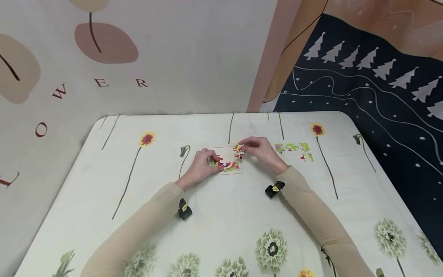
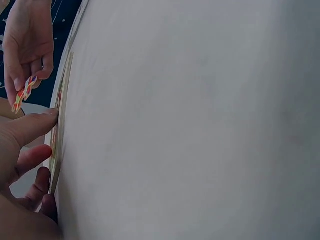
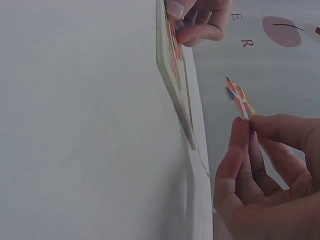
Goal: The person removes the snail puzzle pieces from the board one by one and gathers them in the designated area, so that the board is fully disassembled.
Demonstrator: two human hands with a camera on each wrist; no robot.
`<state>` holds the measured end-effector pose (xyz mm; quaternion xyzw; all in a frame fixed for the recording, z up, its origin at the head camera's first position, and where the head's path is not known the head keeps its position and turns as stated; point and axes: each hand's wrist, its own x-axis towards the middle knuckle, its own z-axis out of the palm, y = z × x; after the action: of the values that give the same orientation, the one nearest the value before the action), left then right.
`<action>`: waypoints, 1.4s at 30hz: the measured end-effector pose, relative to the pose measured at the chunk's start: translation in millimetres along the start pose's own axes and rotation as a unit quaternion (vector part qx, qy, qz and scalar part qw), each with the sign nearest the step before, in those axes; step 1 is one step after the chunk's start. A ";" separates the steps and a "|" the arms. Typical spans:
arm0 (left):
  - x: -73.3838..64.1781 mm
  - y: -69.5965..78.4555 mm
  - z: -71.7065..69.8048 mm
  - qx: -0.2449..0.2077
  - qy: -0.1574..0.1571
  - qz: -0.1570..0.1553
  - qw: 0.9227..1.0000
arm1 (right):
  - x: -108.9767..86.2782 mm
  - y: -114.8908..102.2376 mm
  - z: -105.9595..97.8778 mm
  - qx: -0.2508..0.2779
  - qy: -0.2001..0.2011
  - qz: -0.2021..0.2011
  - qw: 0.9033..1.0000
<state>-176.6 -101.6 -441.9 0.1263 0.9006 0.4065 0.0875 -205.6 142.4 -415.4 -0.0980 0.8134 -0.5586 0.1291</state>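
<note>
Between thumb and fingertips my right hand point(image 1: 263, 154) pinches a red, yellow and blue jigsaw piece point(image 1: 238, 151). The right wrist view shows this piece point(image 3: 241, 101) raised above the puzzle board's right side. My left hand point(image 1: 199, 168) holds the left side of the puzzle board point(image 1: 226, 150), thumb and fingertips on its edge and face. Red and green joined pieces point(image 1: 231, 166) fill the lower part of the board, partly hidden by the left fingers. In the right wrist view, the board's pale edge point(image 3: 174, 90) lies on the tabletop.
To the right of the board lie several green loose pieces point(image 1: 292, 147) in a row, with another piece point(image 1: 307, 157) just below. A white flower-print cloth point(image 1: 221, 215) covers the table. Behind stands a pale printed backdrop point(image 1: 194, 57); a dark tree-patterned cloth point(image 1: 346, 84) hangs at right.
</note>
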 end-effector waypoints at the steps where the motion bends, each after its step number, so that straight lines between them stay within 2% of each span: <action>1: 0.2 0.0 -0.2 0.000 -0.001 -0.001 1.000 | -0.6 1.7 -1.3 0.001 0.002 -0.001 1.000; 9: 1.1 1.0 -0.9 -0.003 -0.008 -0.015 1.000 | -6.7 10.7 -14.9 0.009 0.028 0.022 0.999; 25: 1.5 0.2 -0.4 -0.002 -0.008 -0.006 1.000 | -22.5 31.2 -49.5 0.000 0.069 0.047 0.996; 42: 0.6 -0.7 -1.3 -0.008 -0.012 -0.002 1.000 | -40.3 32.4 -86.1 -0.049 0.091 0.069 0.992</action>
<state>-177.6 -102.7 -441.6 0.1288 0.8965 0.4121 0.0997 -195.5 242.3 -412.1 0.0030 0.8530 -0.5143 0.0882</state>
